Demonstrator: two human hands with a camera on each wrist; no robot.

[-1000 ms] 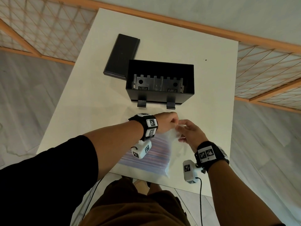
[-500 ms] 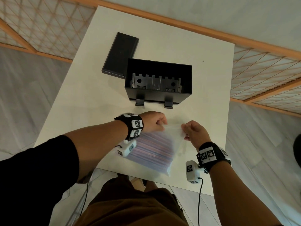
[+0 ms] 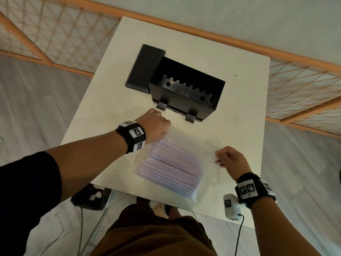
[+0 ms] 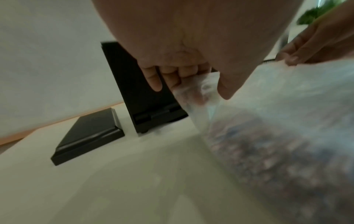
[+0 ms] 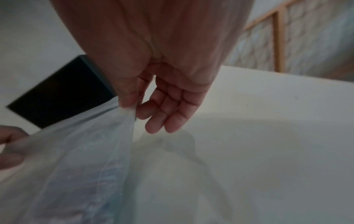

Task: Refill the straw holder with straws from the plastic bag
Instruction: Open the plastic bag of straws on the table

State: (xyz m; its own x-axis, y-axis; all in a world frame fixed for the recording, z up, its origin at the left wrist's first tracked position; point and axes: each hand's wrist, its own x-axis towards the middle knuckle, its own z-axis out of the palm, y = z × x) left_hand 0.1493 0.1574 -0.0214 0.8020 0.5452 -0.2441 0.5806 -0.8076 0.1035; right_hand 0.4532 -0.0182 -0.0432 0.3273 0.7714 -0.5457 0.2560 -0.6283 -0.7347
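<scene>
A clear plastic bag (image 3: 186,145) holding a flat stack of pink and purple straws (image 3: 171,167) lies on the white table (image 3: 239,100) in front of me. My left hand (image 3: 156,124) pinches the bag's far left top corner (image 4: 197,87). My right hand (image 3: 228,157) pinches the right top corner (image 5: 126,112) between thumb and forefinger, other fingers loose. The bag's mouth edge stretches between both hands. The black straw holder (image 3: 186,91) stands open just beyond the bag, its notched metal insert showing, no straws seen inside.
The holder's black lid (image 3: 144,67) lies flat at its left. The table's near edge runs under the bag's lower end. Wooden lattice panels (image 3: 55,34) stand at the left and right, with floor all around.
Both hands have spread apart along the bag's top edge: the left toward the holder, the right outward to the right. The bag mouth is pulled wide and the straw stack is fully uncovered.
</scene>
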